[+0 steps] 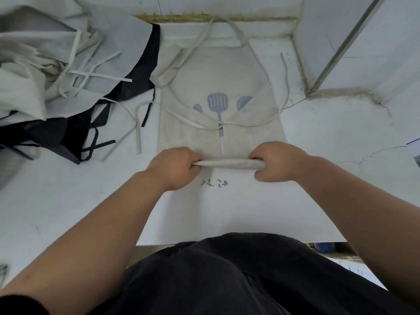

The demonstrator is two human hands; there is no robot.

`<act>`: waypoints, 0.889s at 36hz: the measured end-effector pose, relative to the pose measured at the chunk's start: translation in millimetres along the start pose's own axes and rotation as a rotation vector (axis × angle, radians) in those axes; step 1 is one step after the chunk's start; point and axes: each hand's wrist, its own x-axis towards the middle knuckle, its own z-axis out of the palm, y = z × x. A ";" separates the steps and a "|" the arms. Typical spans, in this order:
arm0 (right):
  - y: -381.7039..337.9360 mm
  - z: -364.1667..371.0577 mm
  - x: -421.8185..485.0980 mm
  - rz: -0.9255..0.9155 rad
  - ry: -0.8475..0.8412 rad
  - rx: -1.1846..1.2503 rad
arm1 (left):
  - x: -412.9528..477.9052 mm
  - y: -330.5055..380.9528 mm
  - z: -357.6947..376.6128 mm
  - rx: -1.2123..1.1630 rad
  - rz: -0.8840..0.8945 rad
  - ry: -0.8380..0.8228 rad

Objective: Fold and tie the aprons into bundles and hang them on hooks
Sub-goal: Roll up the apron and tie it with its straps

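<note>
Left of the apron: heaped as a loose pile of pale aprons over a dark apron, straps trailing toward the apron's left edge. Probably dumped there as stock awaiting its turn. Could not count the pieces in that heap; blurred and cut off at the far left.

At the apron's near left corner: clasped 1 end of the rolled hem in the left hand, fingers curled round it, fingertips hidden beneath.

The apron itself: lay flat on the white table, both sides folded inward to meet down the middle, neck loop at the far end. Narrowed that way, by my reading, so that 2 hands could span the roll and keep it even. Showed 1 printed spatula plainly; 2 other printed utensils half covered by the flaps. Could not read the scribbled marks on the table just nearer than the roll.

At the apron's near right corner: clasped the other end of the roll in the right hand, fingers closed over the top, thumb below.

Right of the apron: ran 1 loose strap along its edge, left free, presumably for tying. Beyond it, a metal strip against a pale panel. Saw no hooks anywhere.
</note>
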 end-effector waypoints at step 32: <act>-14.8 27.5 45.6 -0.008 0.108 -0.132 | 17.4 1.9 23.0 0.367 -0.093 0.044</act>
